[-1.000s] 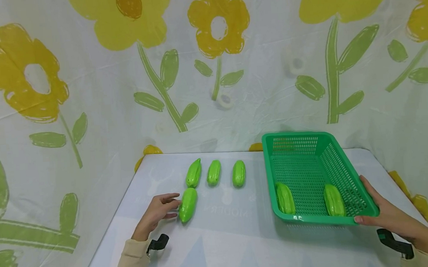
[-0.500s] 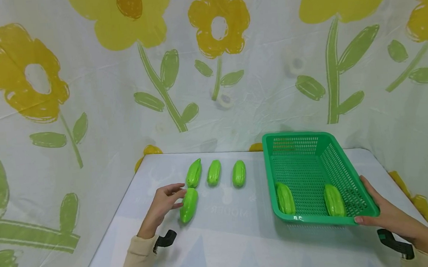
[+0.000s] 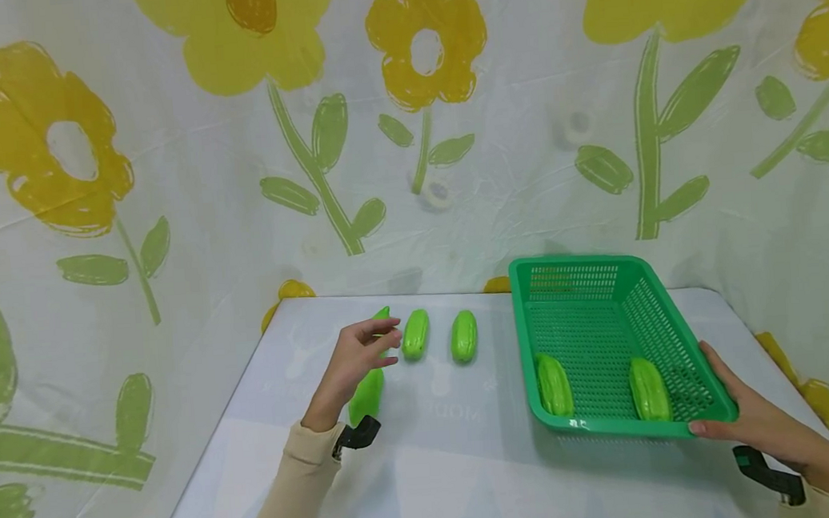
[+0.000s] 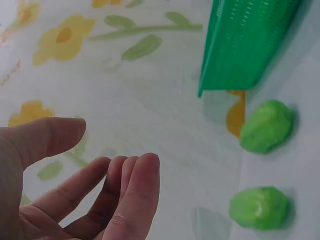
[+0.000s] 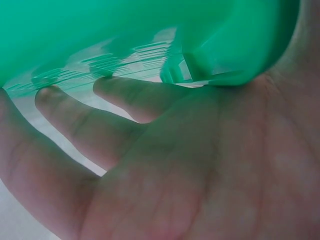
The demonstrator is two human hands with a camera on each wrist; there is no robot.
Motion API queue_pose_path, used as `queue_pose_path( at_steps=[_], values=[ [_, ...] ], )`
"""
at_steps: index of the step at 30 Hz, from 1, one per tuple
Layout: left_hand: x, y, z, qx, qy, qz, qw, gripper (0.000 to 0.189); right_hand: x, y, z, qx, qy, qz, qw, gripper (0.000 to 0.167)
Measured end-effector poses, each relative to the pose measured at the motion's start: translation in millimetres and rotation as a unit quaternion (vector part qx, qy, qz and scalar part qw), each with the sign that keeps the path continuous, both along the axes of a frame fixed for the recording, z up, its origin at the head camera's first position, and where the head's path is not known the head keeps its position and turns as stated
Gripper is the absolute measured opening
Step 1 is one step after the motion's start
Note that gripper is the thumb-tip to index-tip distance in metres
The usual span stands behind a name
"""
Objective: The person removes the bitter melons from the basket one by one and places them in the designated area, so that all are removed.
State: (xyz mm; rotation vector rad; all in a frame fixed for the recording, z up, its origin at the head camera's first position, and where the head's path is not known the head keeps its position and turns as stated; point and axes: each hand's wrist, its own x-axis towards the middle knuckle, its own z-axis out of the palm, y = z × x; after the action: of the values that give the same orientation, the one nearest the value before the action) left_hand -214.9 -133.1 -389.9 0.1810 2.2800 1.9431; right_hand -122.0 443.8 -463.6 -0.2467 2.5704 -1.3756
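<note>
My left hand [image 3: 353,364] hovers above the table's left part, fingers loosely bent with nothing between them. Beneath it lie two green ribbed gourds, a front one [image 3: 368,397] partly covered and a back one [image 3: 383,313] mostly hidden by the fingers. Just right of the fingertips lies another gourd [image 3: 415,335], and beyond it one more gourd [image 3: 464,336]. In the left wrist view the thumb and fingertips [image 4: 147,175] stand apart. My right hand [image 3: 751,420] grips the near right corner of a green plastic basket [image 3: 614,428], thumb on the rim, fingers underneath in the right wrist view.
Inside the basket lie two gourds, one by the left wall [image 3: 555,385] and one near the right front [image 3: 650,389]. A flower-patterned cloth [image 3: 512,204] hangs behind the white table [image 3: 459,480] and along its sides.
My left hand has moved forward and right, from beside the front gourd to above the back left one. The right hand and basket stay put; the gourds have not visibly moved.
</note>
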Motion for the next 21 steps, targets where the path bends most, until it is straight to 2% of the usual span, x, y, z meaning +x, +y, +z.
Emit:
queue_pose_path(
  at_steps=[8,14,21],
  values=[
    [-10.1,35.5,23.6,0.028,0.03,-0.038,0.9984,0.038,0.0,-1,1.4,0.005,-0.005,-0.005,1.0,0.109],
    [-18.0,61.7,37.2,0.05,0.026,-0.066,0.9962,0.036,-2.0,-1,3.4,-0.002,-0.014,-0.005,0.9999,0.11],
    [-23.0,98.0,50.1,0.078,0.025,-0.093,0.9922,0.035,-1.1,-1,4.0,0.019,-0.017,-0.009,0.9996,0.11]
  ],
)
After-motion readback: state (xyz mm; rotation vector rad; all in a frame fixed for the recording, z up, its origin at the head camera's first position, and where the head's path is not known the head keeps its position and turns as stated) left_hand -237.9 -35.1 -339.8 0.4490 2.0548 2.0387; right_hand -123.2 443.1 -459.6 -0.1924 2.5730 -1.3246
